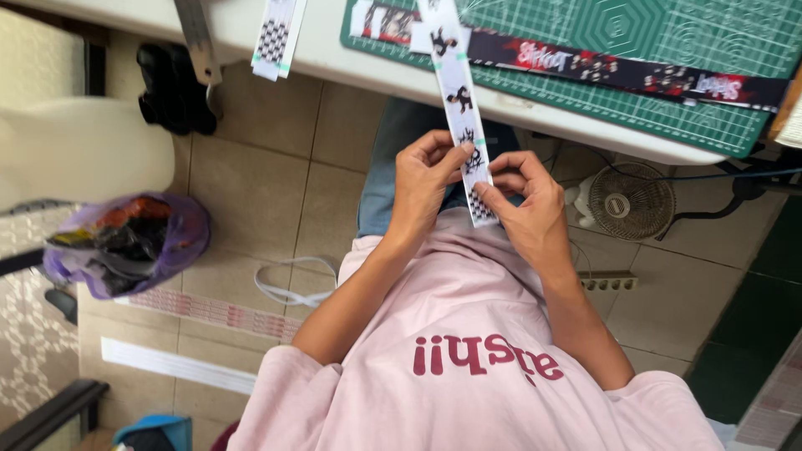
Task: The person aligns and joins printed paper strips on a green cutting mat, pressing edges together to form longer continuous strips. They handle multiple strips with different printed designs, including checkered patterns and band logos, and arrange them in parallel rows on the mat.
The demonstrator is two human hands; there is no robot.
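A long white strip (459, 92) printed with small black figures and a checkered end hangs from the table edge down to my lap. My left hand (422, 179) pinches its left edge near the lower end. My right hand (528, 200) grips its right edge and the checkered tip. Both hands hover over my lap, just below the white table (334, 58). On the table lies a green cutting mat (668, 33) with a long black and red printed strip (585, 67) across it.
Another checkered white strip (274, 38) and a metal ruler (199, 38) hang over the table edge at left. On the tiled floor are a purple bag of scraps (125, 242), a small fan (626, 200), a power strip (608, 281), loose white bands (288, 288) and black shoes (171, 88).
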